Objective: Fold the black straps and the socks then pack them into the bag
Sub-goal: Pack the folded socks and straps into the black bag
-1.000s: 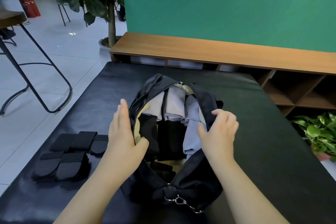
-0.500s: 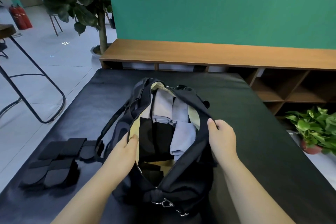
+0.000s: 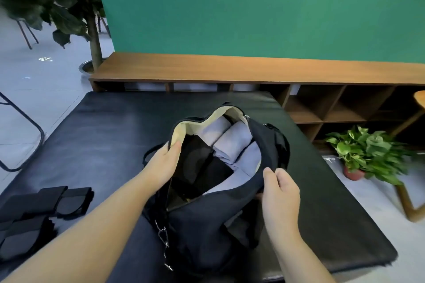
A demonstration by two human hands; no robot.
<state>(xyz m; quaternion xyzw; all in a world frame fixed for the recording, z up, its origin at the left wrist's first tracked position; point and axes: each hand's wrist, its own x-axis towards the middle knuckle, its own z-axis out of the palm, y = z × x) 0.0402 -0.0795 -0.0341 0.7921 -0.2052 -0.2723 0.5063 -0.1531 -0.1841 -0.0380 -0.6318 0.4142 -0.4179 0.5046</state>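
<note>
My left grip pinches the bag rim's left side and my right grip the right; folded socks inside, black straps on the bench.

bag mid-table with socks inside, folded straps to its left

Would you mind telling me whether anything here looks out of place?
Only the folded black straps, lying on the table's left edge outside the bag that both hands hold open.
</note>
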